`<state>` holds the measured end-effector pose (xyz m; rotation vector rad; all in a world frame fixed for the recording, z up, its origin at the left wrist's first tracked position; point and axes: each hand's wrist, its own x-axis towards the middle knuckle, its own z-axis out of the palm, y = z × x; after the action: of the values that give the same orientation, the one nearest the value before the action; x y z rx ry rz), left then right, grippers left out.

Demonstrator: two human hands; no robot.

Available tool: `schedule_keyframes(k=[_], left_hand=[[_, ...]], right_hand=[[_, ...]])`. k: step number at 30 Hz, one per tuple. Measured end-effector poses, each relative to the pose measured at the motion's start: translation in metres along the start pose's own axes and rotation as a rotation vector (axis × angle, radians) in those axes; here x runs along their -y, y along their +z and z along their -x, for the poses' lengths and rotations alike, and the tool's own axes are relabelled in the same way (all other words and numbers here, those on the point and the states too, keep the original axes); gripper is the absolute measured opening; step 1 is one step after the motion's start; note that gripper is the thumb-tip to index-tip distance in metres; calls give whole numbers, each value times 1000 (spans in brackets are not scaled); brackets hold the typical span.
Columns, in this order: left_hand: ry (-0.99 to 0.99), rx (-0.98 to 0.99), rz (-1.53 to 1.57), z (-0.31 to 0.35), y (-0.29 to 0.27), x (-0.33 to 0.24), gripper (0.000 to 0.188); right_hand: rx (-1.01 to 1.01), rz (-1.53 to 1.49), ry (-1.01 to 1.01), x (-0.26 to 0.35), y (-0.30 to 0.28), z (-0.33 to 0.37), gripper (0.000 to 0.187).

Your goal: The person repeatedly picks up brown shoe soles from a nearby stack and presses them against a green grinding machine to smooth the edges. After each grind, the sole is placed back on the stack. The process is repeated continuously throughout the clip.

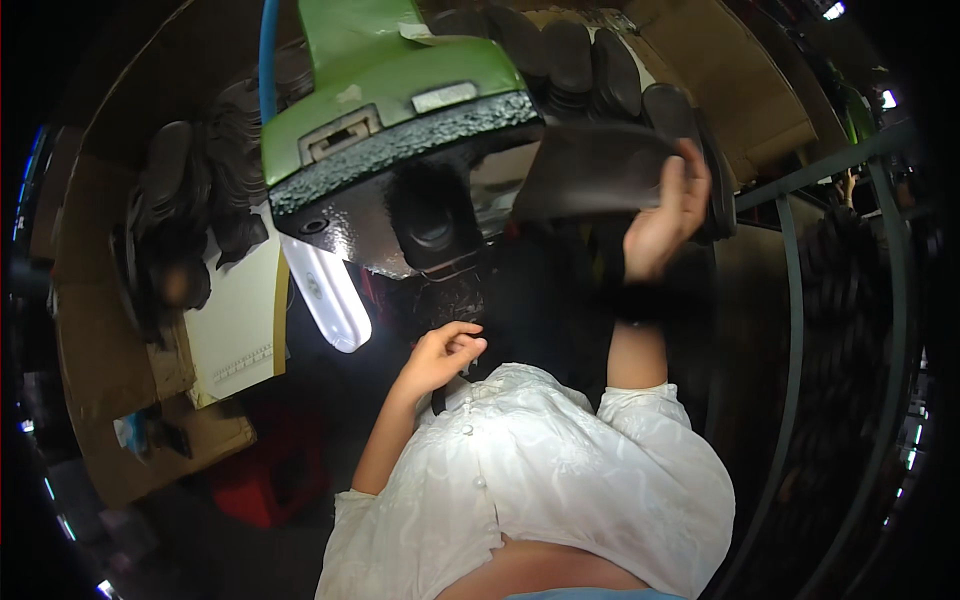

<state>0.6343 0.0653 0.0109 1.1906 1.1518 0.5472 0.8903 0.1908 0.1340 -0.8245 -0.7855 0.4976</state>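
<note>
My right hand [668,215], slightly blurred, is raised at the right of the machine. Its thumb and fingers grip the end of a dark brown shoe sole [590,172]. The other end of that sole reaches to the right edge of the green machine head [400,85], which has a dark, shiny underside. Below the machine, close to my body, my left hand [445,357] hangs in the air with loosely bent fingers. I see a small gap between thumb and forefinger and nothing held there.
Stacks of dark soles [565,60] stand behind the machine, and more soles [170,180] lie at the left by a cardboard wall [90,300]. A lit white lamp [325,295] hangs beneath the machine. A red stool [265,480] stands lower left; a metal rack [795,290] runs along the right.
</note>
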Motion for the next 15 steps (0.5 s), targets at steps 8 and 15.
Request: schedule_keyframes(k=[8, 15], left_hand=[[96, -169, -166, -8, -32, -1, 30], [375, -1276, -708, -25, -159, -12, 52]], right_hand=[[291, -110, 436, -83, 54, -56, 53], [331, -203, 700, -153, 20, 6, 41]])
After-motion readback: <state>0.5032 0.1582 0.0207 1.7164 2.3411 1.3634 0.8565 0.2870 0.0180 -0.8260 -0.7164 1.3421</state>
